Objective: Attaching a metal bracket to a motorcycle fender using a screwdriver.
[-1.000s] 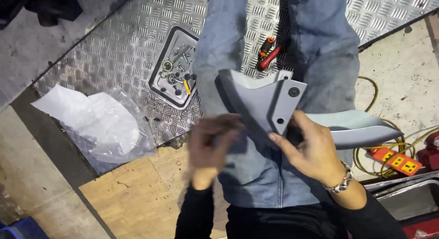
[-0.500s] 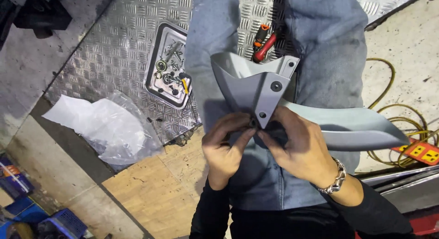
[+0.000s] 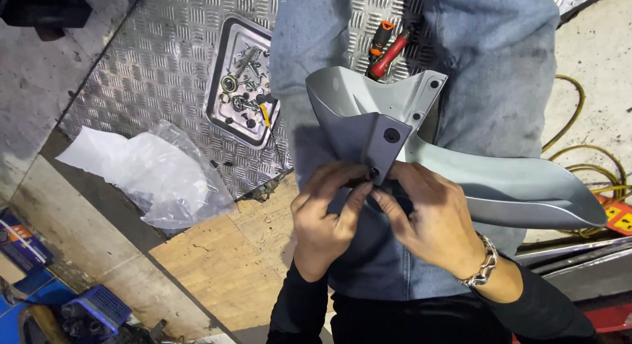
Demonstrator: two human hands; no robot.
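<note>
Lying at far left on the floor, a crumpled clear plastic bag [image 3: 148,173] sits beside a recessed metal tray of screws and bolts [image 3: 242,80] in the checker-plate. Next, the left hand [image 3: 326,219] pinches the lower tab of a grey plastic fairing panel [image 3: 421,146], held over the lap. The right hand [image 3: 434,219] grips that same tab, fingertips touching it.

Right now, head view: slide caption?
Both hands, left hand and right hand, pinch a grey plastic fairing panel at its bracket.
</note>
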